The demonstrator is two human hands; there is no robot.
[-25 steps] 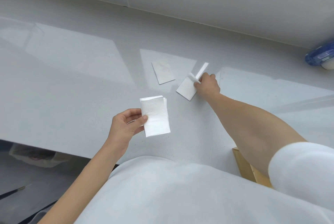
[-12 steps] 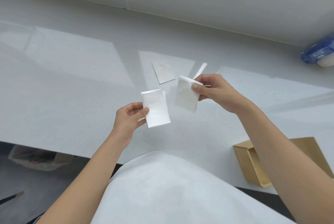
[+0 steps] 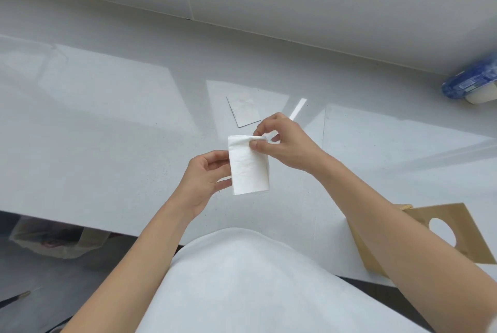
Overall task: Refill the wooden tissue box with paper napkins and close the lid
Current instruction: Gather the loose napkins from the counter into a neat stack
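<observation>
Since the napkins [image 3: 248,168] look light and floppy, held above the counter [image 3: 107,131] with left hand [image 3: 207,179] gripping 1 side and right hand [image 3: 285,144] pinching the top edge, I'd squeeze the whole stack.

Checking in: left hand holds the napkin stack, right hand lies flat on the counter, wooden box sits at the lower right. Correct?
Not quite. In the head view the right hand is not flat on the counter; it pinches the top edge of the napkin stack, which the left hand holds by its left side. The wooden box does sit at the lower right.
</observation>
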